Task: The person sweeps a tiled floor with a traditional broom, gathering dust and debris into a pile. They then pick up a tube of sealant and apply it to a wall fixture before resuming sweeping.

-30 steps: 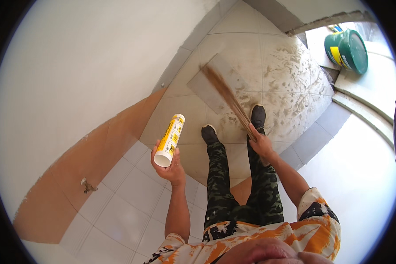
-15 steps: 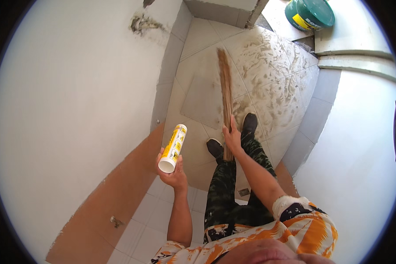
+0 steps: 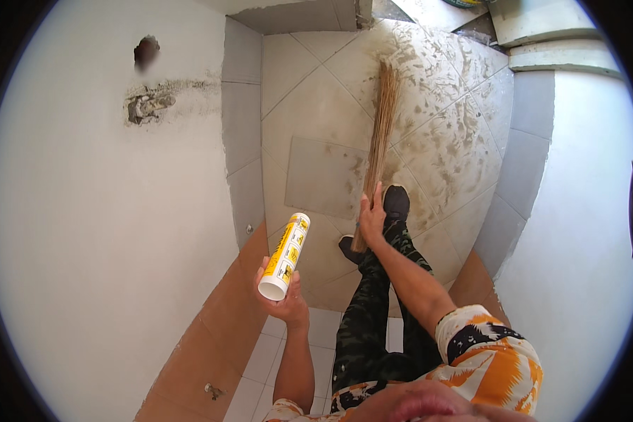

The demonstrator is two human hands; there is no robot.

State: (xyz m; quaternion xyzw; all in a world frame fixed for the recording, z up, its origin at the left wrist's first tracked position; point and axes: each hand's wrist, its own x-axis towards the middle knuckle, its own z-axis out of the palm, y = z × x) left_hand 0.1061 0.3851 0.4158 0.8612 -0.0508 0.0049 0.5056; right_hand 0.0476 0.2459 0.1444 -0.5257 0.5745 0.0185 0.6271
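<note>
My left hand grips a white cartridge tube with a yellow label, its flat end toward me and its far end pointing at the wall. My right hand is closed around the lower end of a bundled stick broom, whose bristles stretch away over the dusty tiled floor. Both of my black shoes stand on the tiles just beside the broom's end. My dark patterned trousers and an orange-and-white sleeve show below.
A white wall fills the left, with a hole and a rough patched streak high up. Grey skirting tiles line the floor's edges. An orange band runs along the wall base. Another white wall stands at right.
The view has swung left and nearer the wall; the green bucket has left the picture. The broom now points straighter away, and my right hand has slid along with it. The tube stays held.
</note>
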